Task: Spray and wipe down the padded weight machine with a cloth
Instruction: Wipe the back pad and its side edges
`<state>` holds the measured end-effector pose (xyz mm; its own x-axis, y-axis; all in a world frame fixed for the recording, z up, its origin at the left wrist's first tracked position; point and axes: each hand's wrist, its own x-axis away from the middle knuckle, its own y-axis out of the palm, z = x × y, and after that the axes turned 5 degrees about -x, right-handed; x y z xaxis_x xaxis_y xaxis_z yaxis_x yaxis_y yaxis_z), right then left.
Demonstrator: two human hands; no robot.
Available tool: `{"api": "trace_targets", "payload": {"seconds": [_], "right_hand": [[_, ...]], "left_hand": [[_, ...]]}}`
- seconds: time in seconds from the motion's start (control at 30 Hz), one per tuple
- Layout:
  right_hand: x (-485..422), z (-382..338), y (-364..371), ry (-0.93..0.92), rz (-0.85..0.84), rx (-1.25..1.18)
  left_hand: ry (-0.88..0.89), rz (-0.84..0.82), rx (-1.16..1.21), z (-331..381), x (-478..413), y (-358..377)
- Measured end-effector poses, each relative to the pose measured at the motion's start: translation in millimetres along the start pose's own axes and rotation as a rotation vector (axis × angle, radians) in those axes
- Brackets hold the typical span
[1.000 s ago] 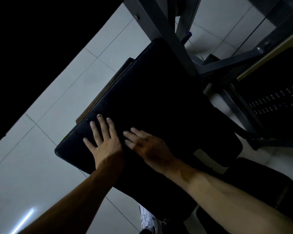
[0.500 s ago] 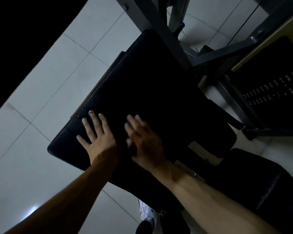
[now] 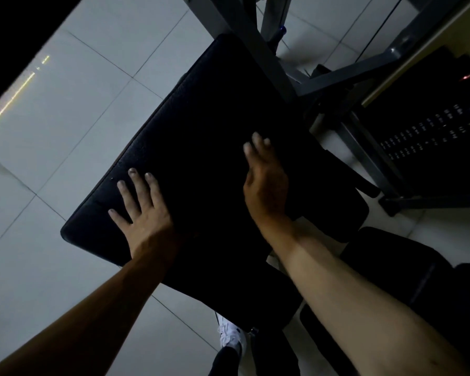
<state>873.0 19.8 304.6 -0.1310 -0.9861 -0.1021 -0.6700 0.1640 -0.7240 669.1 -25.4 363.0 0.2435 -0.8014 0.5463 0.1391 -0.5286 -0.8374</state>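
A large black padded cushion (image 3: 201, 126) of the weight machine fills the middle of the dim head view, tilted diagonally. My left hand (image 3: 140, 204) lies flat on its near left part with fingers straight and spread. My right hand (image 3: 263, 180) rests on the pad's right part, fingers straight and together, slightly blurred. I see no cloth or spray bottle; anything dark under the right palm is hidden.
Grey steel frame bars (image 3: 258, 52) cross behind the pad. A black weight stack (image 3: 429, 137) with pale markings stands at the right. Another black pad (image 3: 407, 275) sits lower right. Pale floor tiles (image 3: 79, 126) lie to the left; a white shoe (image 3: 231, 335) shows below.
My right hand has slid away from the left hand, rightward and up across the pad. The left hand stays flat in about the same spot on the pad.
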Motion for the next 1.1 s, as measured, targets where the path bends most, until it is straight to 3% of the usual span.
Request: {"api": "trace_targets", "payload": {"seconds": [0.17, 0.27, 0.33, 0.47, 0.57, 0.63, 0.73, 0.83, 0.9, 1.03, 1.1], "right_hand": [[113.4, -13.4, 13.6, -0.388, -0.272, -0.068], [98.1, 17.0, -3.9, -0.563, -0.384, 0.008], [60.3, 45.2, -21.3, -0.459, -0.301, 0.064], [-3.3, 78.6, -51.0, 0.068, -0.098, 0.023], [21.6, 53.9, -33.5, 0.156, -0.03, -0.007], [74.7, 30.9, -16.2, 0.047, -0.071, -0.051], [148.3, 13.5, -11.0, -0.197, -0.284, -0.096], [139.6, 46.6, -23.2, -0.413, -0.39, -0.049], [105.9, 80.5, -36.7, -0.336, -0.3, 0.016], [49.7, 119.5, -69.0, 0.219, -0.078, 0.028], [50.8, 106.6, -60.4, 0.335, 0.003, 0.0]], "left_hand": [[0.066, 0.106, 0.0, -6.1, 9.9, 16.3], [0.186, 0.157, -0.076, -1.6, 27.9, 39.0], [0.26, 0.153, -0.118, 6.5, 36.8, 55.4], [0.333, 0.114, -0.184, 23.2, 43.3, 71.7], [0.296, 0.089, -0.214, 31.6, 44.3, 72.1], [0.269, 0.073, -0.228, 34.5, 45.6, 70.2], [0.248, 0.058, -0.217, 37.7, 47.9, 69.1], [0.245, 0.037, -0.22, 41.0, 48.5, 65.5], [0.263, 0.01, -0.22, 40.7, 46.5, 64.3], [0.289, 0.024, -0.203, 36.5, 44.3, 67.8], [0.298, 0.036, -0.199, 35.3, 43.0, 70.4]]}}
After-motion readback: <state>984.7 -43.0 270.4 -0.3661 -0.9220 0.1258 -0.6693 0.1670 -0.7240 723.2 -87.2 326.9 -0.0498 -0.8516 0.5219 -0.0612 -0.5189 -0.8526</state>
